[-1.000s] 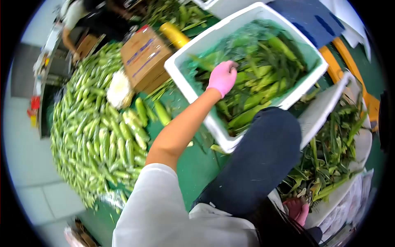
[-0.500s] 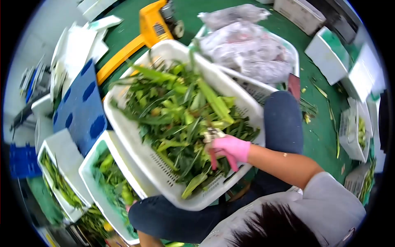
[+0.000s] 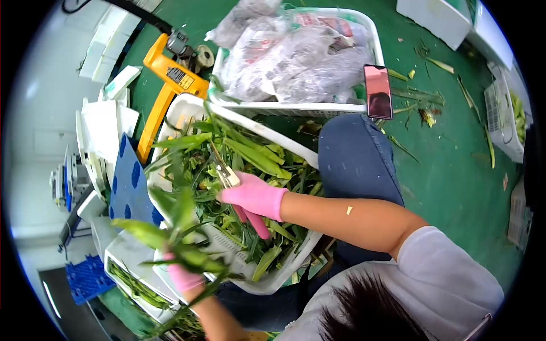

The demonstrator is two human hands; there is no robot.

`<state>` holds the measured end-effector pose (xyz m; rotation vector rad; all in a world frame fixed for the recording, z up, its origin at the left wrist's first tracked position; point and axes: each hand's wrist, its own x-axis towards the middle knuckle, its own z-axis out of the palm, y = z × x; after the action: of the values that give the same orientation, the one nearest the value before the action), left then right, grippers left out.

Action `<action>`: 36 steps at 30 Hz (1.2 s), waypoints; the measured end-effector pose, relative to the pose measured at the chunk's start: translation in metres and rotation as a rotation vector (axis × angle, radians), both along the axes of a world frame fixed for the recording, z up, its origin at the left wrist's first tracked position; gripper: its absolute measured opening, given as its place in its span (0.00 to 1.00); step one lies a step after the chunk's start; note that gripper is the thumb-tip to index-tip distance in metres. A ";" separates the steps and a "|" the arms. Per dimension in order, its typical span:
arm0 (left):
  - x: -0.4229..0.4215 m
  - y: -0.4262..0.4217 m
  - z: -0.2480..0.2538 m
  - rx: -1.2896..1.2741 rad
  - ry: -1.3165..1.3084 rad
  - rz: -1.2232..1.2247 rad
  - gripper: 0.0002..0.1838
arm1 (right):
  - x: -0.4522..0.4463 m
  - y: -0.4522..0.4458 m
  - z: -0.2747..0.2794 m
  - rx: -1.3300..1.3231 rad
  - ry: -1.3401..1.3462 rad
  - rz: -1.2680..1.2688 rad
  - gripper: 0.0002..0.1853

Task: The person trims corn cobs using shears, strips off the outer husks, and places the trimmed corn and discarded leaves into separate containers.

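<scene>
My right hand, in a pink glove, is closed around a pair of pruning shears. Their tips point up and away over a big white plastic crate heaped with cut green leaves and husks. My left hand, also pink-gloved, grips a leafy green ear, apparently corn in its husk, above the crate's near left side. Motion blurs the ear and its long leaves. Part of the left fingers is hidden behind the leaves.
Beyond the crate, a white tub holds plastic-wrapped bundles. A phone rests by its corner, near my knee. A yellow pallet jack stands behind. At left, foam boxes hold more greens. Scraps litter the green floor.
My left hand has come up from the foam box at left, bringing the leafy ear over the crate. The right hand with the shears has shifted left. The view has turned.
</scene>
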<state>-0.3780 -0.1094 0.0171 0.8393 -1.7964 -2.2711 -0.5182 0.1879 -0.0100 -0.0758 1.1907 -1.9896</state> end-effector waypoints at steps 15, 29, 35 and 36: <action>-0.074 0.066 0.006 -0.508 0.321 0.128 0.30 | -0.005 0.006 0.014 0.437 0.883 -0.133 0.33; -0.080 0.092 0.027 -0.571 0.143 -0.071 0.33 | -0.006 0.001 0.006 0.442 1.040 -0.208 0.40; -0.059 0.078 0.024 -0.834 -0.009 -0.260 0.42 | 0.000 -0.002 0.012 0.625 1.171 -0.021 0.42; -0.057 0.078 0.028 -0.920 -0.056 -0.282 0.42 | 0.001 -0.002 0.013 0.669 1.190 0.015 0.42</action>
<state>-0.4348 -0.0311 0.0455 0.4773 -2.7193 -1.2225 -0.5176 0.1859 0.0027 -1.0121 2.4965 -1.3425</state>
